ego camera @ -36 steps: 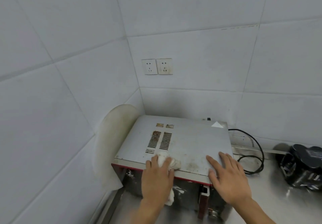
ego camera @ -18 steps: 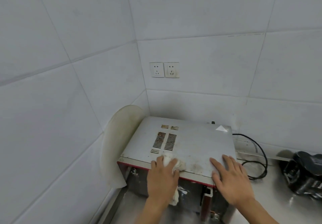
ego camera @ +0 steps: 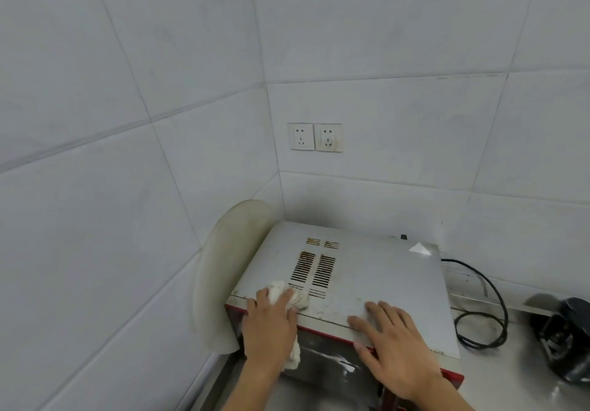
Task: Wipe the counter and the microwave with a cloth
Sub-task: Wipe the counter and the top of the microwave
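The microwave (ego camera: 367,279) sits pushed into the corner of the tiled wall (ego camera: 127,187), on a steel table (ego camera: 517,369) that runs off to the right. Its grey metal top is speckled with grime near the front edge, and two columns of vent slots (ego camera: 314,270) on the left half look rusty. The left hand (ego camera: 269,330) is at the front left corner of the top, fingers curled over a crumpled white cloth (ego camera: 284,292) and gripping it. Part of the cloth bunches out ahead of the fingertips, just beside the lowest vent slots, and another part hangs below the palm, down over the red-trimmed front of the oven. The right hand (ego camera: 396,350) lies flat and open on the top near the front edge, to the right of the cloth and not touching it, fingers spread and holding nothing. A pale round board (ego camera: 223,267) stands on edge between the microwave's left side and the wall, leaning on the tiles. A black cable (ego camera: 491,314) loops on the table just to the right of the oven. Farther right, at the edge of view, stands a black appliance (ego camera: 568,343); I cannot tell what it is. Two white sockets (ego camera: 314,137) are set side by side in the back wall above the microwave.
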